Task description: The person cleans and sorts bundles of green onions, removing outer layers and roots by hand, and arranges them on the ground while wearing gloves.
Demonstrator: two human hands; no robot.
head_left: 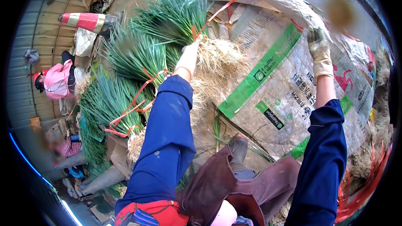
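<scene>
My left hand point(189, 57), in a pale glove, is closed at the tied neck of the farthest bundle of green onions point(171, 16). Orange-red tape circles that bundle beside my fingers, and its pale roots point(220, 54) spread to the right. More tied bundles of green onions point(113, 98) lie to the left, partly behind my sleeve. On the right, my gloved right hand point(320, 52) grips the rolled white edge of a printed woven plastic sheet point(268, 88), fingers bent over it. The sheet has a green stripe and lies across the ground.
A red-and-white traffic cone point(90, 21) lies on its side at the far left. Beyond it a person in pink point(58, 81) sits near a corrugated wall point(39, 50). Red plastic strips point(364, 188) lie at lower right. My boot point(238, 152) rests by the sheet's near edge.
</scene>
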